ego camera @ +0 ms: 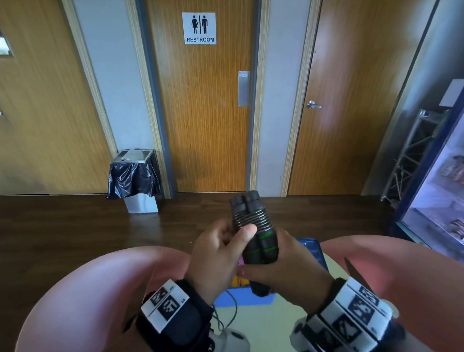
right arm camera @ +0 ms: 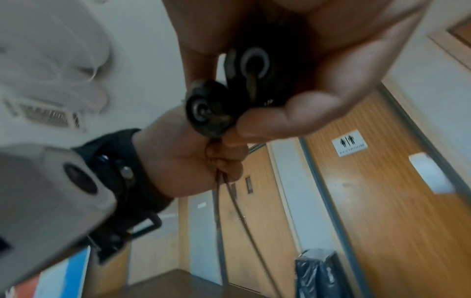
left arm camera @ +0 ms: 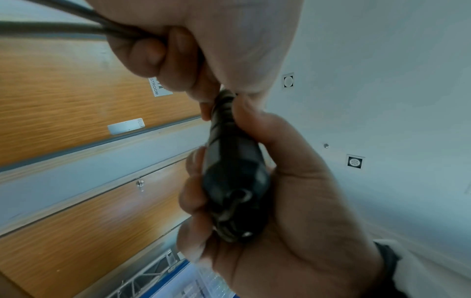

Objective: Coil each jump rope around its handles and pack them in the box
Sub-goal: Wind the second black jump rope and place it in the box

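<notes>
Two black jump rope handles (ego camera: 261, 246) with green bands are held side by side, upright, above the blue box (ego camera: 314, 250). Grey rope coils (ego camera: 253, 216) wrap their upper half. My right hand (ego camera: 293, 271) grips the lower part of the handles (left arm camera: 234, 177), whose end caps (right arm camera: 211, 108) face the right wrist camera. My left hand (ego camera: 219, 252) has its thumb on the coils and its fingers curled round two loose rope strands (right arm camera: 221, 201). A loose strand (ego camera: 231, 309) hangs down over the box. The box's inside is mostly hidden behind my hands.
The box sits on a pale table (ego camera: 266, 334) in front of me. Beyond it are dark wood floor, a restroom door (ego camera: 201, 121), and a bin (ego camera: 135, 177) with a black bag. A glass-front fridge (ego camera: 451, 190) and a metal truss (ego camera: 412, 157) stand at the right.
</notes>
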### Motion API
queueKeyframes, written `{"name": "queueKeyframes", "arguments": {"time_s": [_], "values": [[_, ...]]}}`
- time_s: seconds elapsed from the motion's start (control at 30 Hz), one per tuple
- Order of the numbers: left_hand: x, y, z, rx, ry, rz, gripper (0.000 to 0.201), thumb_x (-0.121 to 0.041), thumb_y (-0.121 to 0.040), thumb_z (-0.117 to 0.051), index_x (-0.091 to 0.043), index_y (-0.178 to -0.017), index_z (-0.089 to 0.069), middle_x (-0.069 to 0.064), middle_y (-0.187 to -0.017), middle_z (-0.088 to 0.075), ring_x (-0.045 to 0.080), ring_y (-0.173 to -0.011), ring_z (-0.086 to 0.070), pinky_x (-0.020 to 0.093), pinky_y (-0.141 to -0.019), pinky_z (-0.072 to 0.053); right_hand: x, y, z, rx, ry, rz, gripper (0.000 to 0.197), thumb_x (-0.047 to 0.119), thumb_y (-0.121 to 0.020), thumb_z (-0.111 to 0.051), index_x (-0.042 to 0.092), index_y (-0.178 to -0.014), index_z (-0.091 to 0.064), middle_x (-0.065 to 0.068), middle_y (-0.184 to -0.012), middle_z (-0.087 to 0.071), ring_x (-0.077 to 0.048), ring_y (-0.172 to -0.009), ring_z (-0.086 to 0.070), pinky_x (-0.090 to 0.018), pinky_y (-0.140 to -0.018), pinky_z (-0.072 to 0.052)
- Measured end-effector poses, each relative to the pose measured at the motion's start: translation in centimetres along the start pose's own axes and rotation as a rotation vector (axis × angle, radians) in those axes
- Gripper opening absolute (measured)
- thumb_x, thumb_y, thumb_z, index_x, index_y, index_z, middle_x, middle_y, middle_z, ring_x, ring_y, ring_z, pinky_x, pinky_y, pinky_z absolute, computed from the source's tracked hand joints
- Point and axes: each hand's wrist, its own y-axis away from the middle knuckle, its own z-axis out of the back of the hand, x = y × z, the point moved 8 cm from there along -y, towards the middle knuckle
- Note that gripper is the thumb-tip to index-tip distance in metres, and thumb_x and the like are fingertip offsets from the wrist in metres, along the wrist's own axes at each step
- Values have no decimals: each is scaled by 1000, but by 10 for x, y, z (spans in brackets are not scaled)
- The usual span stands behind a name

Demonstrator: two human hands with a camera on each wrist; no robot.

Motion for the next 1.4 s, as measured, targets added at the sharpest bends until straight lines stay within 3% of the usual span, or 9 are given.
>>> {"name": "queueKeyframes", "arguments": {"time_s": [0.13, 0.27, 0.43, 0.63, 0.73, 0.97, 1.1, 1.27, 1.4], "values": [[-3, -2, -7, 136, 131, -19, 42, -60, -73, -69, -23, -93, -69, -8, -80, -73, 4, -75, -66, 22, -69, -47, -2, 5, 3, 52, -237, 8, 41, 10, -62, -80, 3, -98, -62, -23, -81, -64, -35, -72, -62, -51, -65, -52], [-3, 0, -12, 337, 327, -14, 53, -56, -76, -74, -14, -107, -69, 8, -101, -74, 23, -97, -69, 37, -83, -53, 4, 16, -2, 164, -528, 23, 42, 3, -63, -73, -10, -99, -56, -34, -80, -54, -37, -68, -53, -40, -62, -43], [-16, 2, -9, 420, 249, -84, 47, -55, -85, -61, -13, -66, -63, 4, -63, -57, 13, -62, -53, 20, -63, -41, 19, 20, 8, 135, -531, 116, 19, 1, -67, -69, 2, -86, -68, -17, -80, -64, -30, -70, -58, -35, -63, -49], [-10, 4, -4, 479, 262, -53, 49, -64, -82, -65, -17, -72, -71, 9, -69, -64, 20, -65, -59, 30, -65, -47, 19, 22, 12, 119, -531, 118, 31, 1, -69, -69, -16, -93, -57, -32, -76, -58, -35, -63, -56, -40, -60, -46], [-10, 7, -7, 501, 355, -25, 46, -61, -81, -69, -15, -74, -75, 10, -70, -68, 24, -67, -62, 31, -67, -50, 22, 24, 3, 175, -597, 105, 30, 1, -69, -65, -14, -94, -59, -24, -86, -61, -30, -74, -62, -33, -65, -51], [-3, 10, -22, 510, 552, 68, 53, -65, -62, -82, -15, -56, -69, 12, -52, -58, 14, -41, -49, 19, -44, -36, 22, 36, -27, 469, -892, -72, 36, 19, -56, -76, 2, -85, -62, -14, -68, -53, -20, -46, -52, -24, -44, -36], [-14, 19, -36, 582, 647, 74, 48, -65, -61, -82, -22, -76, -67, -3, -59, -57, 9, -48, -52, 19, -47, -33, 18, 41, -37, 648, -976, -186, 46, 26, -54, -82, 7, -89, -57, -11, -64, -51, -21, -41, -51, -22, -46, -43], [-20, 19, -38, 577, 590, 98, 98, -63, -64, -81, 16, -115, -51, -4, -62, -60, 9, -48, -53, 21, -49, -44, 5, 45, -38, 749, -859, -260, 47, 35, -61, -69, 7, -97, -58, -15, -77, -58, -26, -57, -62, -26, -55, -48], [-18, 8, -37, 381, 581, 100, 39, -39, -68, -86, -9, -87, -71, 6, -74, -69, 17, -59, -64, 26, -55, -51, -12, 29, -16, 416, -503, -244, 46, 32, -60, -67, 4, -97, -65, -16, -84, -65, -30, -70, -63, -36, -63, -52]]}}
